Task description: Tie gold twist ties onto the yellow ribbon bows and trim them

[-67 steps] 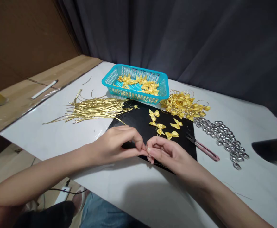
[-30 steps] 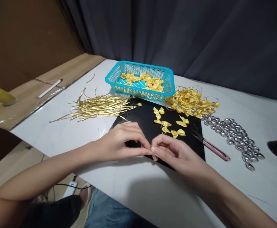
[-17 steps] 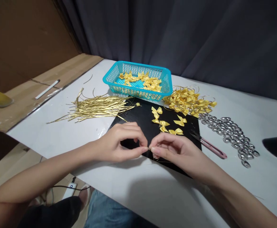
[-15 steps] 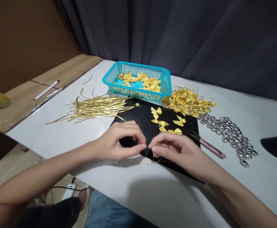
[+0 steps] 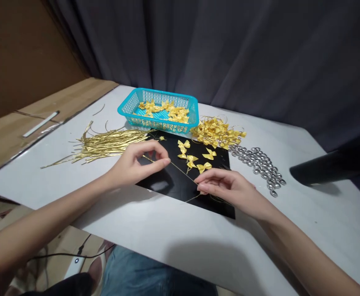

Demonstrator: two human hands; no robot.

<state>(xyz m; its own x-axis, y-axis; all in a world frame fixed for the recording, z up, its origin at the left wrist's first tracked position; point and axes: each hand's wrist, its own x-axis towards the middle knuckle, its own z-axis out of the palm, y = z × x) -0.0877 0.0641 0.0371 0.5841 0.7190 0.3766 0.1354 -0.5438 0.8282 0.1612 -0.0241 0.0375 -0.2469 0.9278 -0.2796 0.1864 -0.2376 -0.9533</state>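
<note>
A thin gold cord (image 5: 182,171) runs taut between my two hands, over a black mat (image 5: 180,187). My left hand (image 5: 139,162) pinches its upper end between thumb and fingertips. My right hand (image 5: 226,187) is closed on the cord's other end, and loose strands hang below its fingers; whether a bow is in its grip is hidden. Just beyond my hands, several yellow ribbon bows (image 5: 192,160) lie on the mat. To the left is a bundle of gold cords (image 5: 108,144) on the white table.
A turquoise basket (image 5: 128,119) with yellow bows stands behind the mat. Right of it are a heap of corded bows (image 5: 217,131) and a spread of silver beads (image 5: 258,162). A black cylindrical object (image 5: 330,166) juts in at right. A white pen-like stick (image 5: 40,124) lies far left.
My hands have drawn apart, the left moving up and left, stretching the cord between them. The view has shifted, and my right hand now hides most of the pink-handled cutter.
</note>
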